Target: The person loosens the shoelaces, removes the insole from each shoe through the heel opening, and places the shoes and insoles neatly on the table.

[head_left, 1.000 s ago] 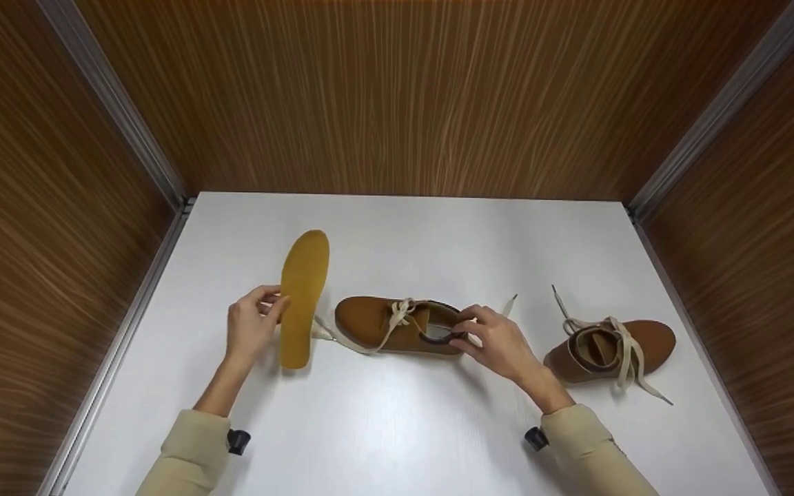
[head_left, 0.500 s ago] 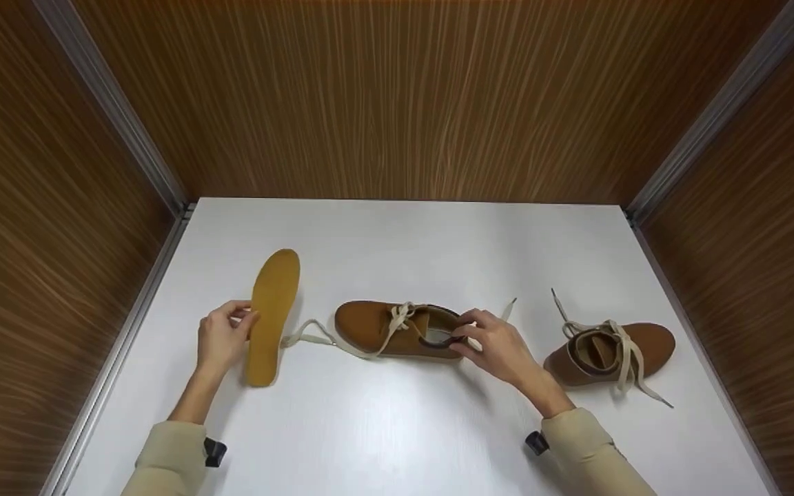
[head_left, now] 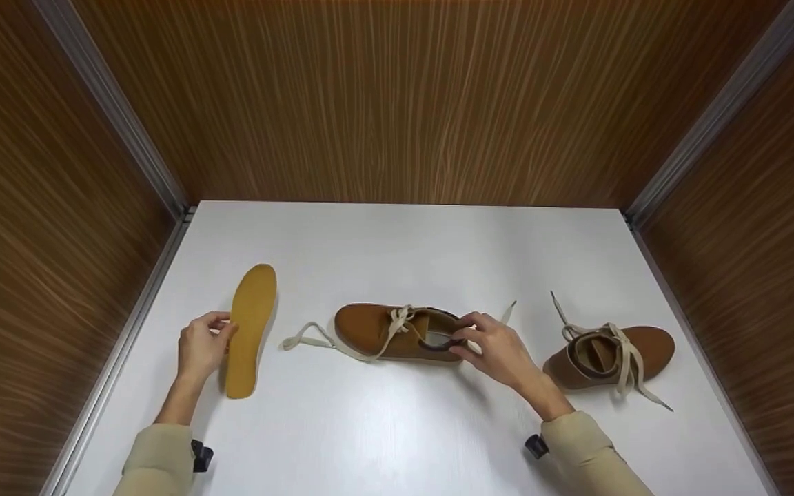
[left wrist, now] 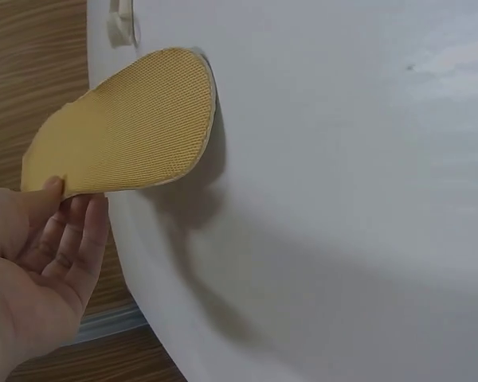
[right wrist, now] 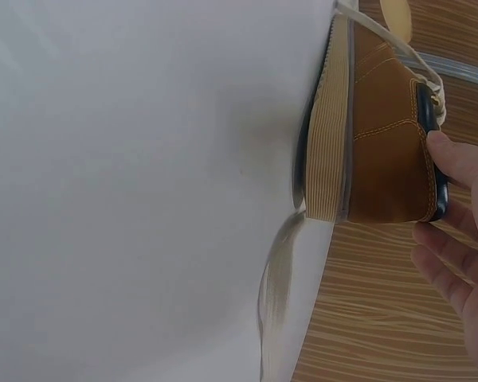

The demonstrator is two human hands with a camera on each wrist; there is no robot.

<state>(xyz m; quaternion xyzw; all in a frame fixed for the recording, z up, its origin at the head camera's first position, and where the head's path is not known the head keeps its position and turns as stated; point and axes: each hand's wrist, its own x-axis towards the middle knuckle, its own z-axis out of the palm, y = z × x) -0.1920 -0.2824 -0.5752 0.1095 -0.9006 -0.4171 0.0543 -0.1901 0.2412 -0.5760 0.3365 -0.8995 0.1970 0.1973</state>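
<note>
My left hand (head_left: 200, 344) pinches a mustard-yellow insole (head_left: 251, 331) at its long edge, thumb on top and fingers beneath. In the left wrist view the ribbed insole (left wrist: 135, 119) casts a shadow on the white surface under it. At the middle of the table lies a brown lace-up shoe (head_left: 369, 331), toe to the left. My right hand (head_left: 500, 348) grips its heel collar; in the right wrist view the thumb is on the dark padded rim of the shoe (right wrist: 390, 151), the other fingers behind the heel. The shoe's opening shows a pale inside.
A second brown shoe (head_left: 645, 348) with tied cream laces stands at the right, toe to the right. A loose cream lace (head_left: 307, 337) trails left of the middle shoe. Wood-grain panels (head_left: 397, 103) wall the white table (head_left: 383, 427) at the back and sides.
My left hand has carried the insole left and nearer to me, away from the middle shoe, uncovering the trailing lace. The right hand has kept its hold on the shoe's heel.
</note>
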